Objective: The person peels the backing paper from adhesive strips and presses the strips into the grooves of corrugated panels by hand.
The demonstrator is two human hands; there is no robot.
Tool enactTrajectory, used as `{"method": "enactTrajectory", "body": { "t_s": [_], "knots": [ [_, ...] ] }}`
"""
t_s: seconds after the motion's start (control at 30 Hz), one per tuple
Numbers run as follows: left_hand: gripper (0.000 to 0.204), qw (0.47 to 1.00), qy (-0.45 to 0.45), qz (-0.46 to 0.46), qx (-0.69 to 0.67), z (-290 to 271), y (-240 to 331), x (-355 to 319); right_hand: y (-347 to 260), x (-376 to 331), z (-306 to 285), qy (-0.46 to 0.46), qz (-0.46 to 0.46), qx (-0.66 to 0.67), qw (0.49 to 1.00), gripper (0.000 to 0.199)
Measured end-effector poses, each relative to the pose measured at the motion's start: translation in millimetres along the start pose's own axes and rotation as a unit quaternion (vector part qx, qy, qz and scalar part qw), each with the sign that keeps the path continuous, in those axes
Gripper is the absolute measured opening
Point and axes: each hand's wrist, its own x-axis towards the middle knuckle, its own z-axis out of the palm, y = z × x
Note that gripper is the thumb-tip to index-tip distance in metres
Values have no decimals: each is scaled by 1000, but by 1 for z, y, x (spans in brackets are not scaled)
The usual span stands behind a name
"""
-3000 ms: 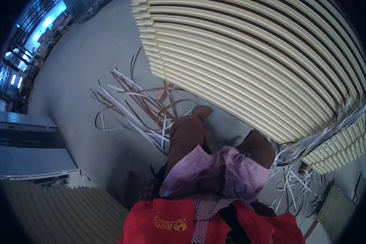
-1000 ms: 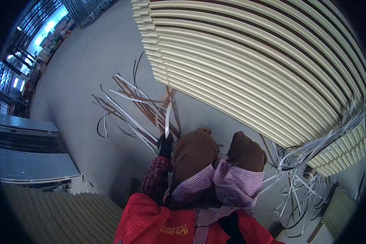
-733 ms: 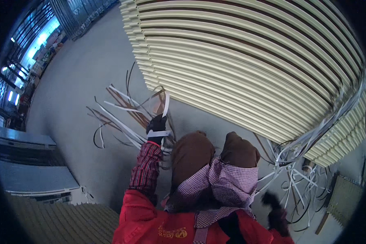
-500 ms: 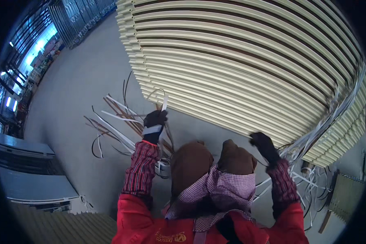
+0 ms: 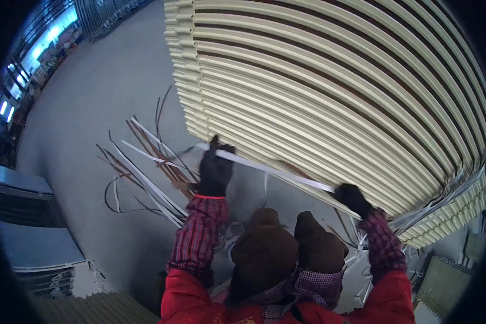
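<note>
2 gloved hands on white strap (image 5: 270, 168)

Two gloved hands (image 5: 215, 171), one taut white strap (image 5: 270, 169), one stack of cream slats (image 5: 329, 92).

Factory or warehouse floor, tall stack of cream ribbed panels (image 5: 329, 92), cut strapping bands (image 5: 146, 167) strewn on grey concrete floor (image 5: 108, 92)

A smooth grey concrete floor (image 5: 108, 92) fills the left and centre of the frame. At the upper left, bright bluish light (image 5: 48, 35) falls from high windows over dim racks. Grey flat panels (image 5: 21, 183) lie at the left edge. A second ribbed cream stack (image 5: 92, 313) shows at the lower left.
</note>
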Motion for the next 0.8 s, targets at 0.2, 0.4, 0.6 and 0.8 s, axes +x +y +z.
{"method": "enactTrajectory", "body": {
  "t_s": [0.2, 0.4, 0.6, 0.8],
  "knots": [
    [25, 944, -186, -61, -266, -109, -25, 27, 186, -410, 80, -169, 471, -78, 863, 29],
    [55, 900, -228, -315, 196, 30, -88, -18, 115, -285, 55, -23, 397, -32, 917, 28],
    [44, 841, -373, -268, 286, 108, -79, -39, -96, 18, -52, 46, 17, 665, 745, 32],
    [33, 926, 1, 101, 365, 116, -45, -41, -81, 35, -27, -74, 23, 668, 740, 31]
  ]
}}
